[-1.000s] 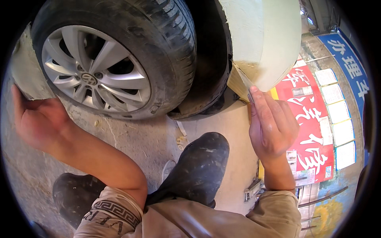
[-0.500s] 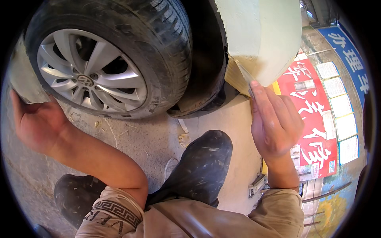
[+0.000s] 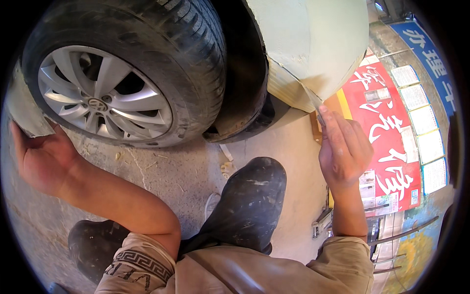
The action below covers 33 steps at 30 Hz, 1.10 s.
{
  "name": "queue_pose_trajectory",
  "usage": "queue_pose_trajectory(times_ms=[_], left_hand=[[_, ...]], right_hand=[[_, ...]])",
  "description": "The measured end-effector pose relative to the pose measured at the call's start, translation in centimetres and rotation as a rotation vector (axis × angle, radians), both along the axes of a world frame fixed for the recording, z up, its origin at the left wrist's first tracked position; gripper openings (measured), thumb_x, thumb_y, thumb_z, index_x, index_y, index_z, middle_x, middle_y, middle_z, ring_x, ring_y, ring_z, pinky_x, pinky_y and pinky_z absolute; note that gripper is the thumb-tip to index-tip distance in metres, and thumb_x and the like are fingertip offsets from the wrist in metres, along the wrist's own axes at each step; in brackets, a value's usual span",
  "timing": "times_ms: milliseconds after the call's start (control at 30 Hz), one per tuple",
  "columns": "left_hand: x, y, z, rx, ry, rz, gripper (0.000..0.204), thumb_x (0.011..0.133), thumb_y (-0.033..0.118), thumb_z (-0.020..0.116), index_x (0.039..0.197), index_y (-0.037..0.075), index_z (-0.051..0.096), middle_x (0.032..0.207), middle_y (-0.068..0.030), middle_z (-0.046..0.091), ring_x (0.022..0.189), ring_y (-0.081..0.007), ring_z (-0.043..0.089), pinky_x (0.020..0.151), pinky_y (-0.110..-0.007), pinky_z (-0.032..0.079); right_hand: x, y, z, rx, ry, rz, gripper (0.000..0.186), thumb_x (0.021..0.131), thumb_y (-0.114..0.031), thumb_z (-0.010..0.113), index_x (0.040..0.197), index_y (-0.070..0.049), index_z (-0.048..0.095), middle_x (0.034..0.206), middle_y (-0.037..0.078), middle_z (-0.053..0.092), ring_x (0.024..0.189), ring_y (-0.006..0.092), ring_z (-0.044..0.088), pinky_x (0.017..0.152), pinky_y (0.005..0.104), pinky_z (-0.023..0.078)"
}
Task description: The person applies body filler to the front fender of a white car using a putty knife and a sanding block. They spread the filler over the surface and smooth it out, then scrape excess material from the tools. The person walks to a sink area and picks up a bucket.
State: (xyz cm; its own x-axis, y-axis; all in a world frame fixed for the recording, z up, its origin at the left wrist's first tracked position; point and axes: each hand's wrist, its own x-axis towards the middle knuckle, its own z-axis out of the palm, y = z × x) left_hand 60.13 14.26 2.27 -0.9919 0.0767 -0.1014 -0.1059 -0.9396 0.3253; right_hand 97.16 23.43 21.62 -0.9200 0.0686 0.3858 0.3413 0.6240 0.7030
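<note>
My right hand [image 3: 345,142] is closed around a putty knife [image 3: 315,98], its thin blade lying against the lower corner of a pale bumper [image 3: 323,44]. A tan smear of filler [image 3: 313,84] shows on the bumper beside the blade. Along the bumper's underside runs a yellowish ridged strip [image 3: 289,88]. Far to the left, my left hand [image 3: 46,159] grips the lower end of a pale flat board [image 3: 30,105], thumb on one side and fingers on the other. Part of that board is cut off by the dark rim of the view.
A car wheel [image 3: 105,105] with a silver rim and worn tyre stands ahead, beside a dark wheel-arch liner [image 3: 240,122]. My bent knee [image 3: 254,191] is below. To the right are a red banner [image 3: 387,142], white sheets [image 3: 423,120] and a blue sign [image 3: 431,61].
My right hand and the putty knife have moved right along the bumper's lower edge. The view has shifted slightly; my left hand keeps its hold on the board.
</note>
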Motion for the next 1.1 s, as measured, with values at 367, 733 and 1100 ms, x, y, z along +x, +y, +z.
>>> queue_pose_trajectory(times_ms=[367,733,1100], left_hand=[[1.1,0.2,0.3,-0.001,0.016,-0.037,0.026,0.094,0.013,0.057,0.112,-0.006,0.062,0.113,-0.0141,0.067,0.106,-0.0248,0.063,0.091,-0.036,0.049],[1.0,-0.2,-0.7,0.002,0.117,-0.071,0.021,0.095,0.011,0.056,0.102,-0.007,0.063,0.094,-0.0144,0.065,0.078,-0.0203,0.058,0.066,-0.029,0.047],[3.2,0.2,-1.1,0.299,0.463,-0.248,0.023,0.094,0.007,0.05,0.114,-0.004,0.047,0.076,0.0001,0.043,0.064,-0.0064,0.04,0.054,-0.022,0.033]], right_hand=[[3.4,1.6,-0.2,-0.029,0.071,-0.023,0.034,0.072,0.009,0.068,0.104,0.0,0.069,0.085,0.01,0.068,0.06,0.0199,0.057,0.051,0.0293,0.044],[8.5,1.6,-0.5,-0.04,0.168,-0.234,0.031,0.073,0.007,0.072,0.103,0.0,0.068,0.083,0.01,0.068,0.064,0.0222,0.059,0.055,0.0316,0.046],[13.0,-1.9,-7.3,-0.346,0.453,-0.218,0.024,0.072,0.007,0.071,0.095,-0.001,0.067,0.08,0.012,0.068,0.064,0.0255,0.063,0.056,0.0333,0.051]])
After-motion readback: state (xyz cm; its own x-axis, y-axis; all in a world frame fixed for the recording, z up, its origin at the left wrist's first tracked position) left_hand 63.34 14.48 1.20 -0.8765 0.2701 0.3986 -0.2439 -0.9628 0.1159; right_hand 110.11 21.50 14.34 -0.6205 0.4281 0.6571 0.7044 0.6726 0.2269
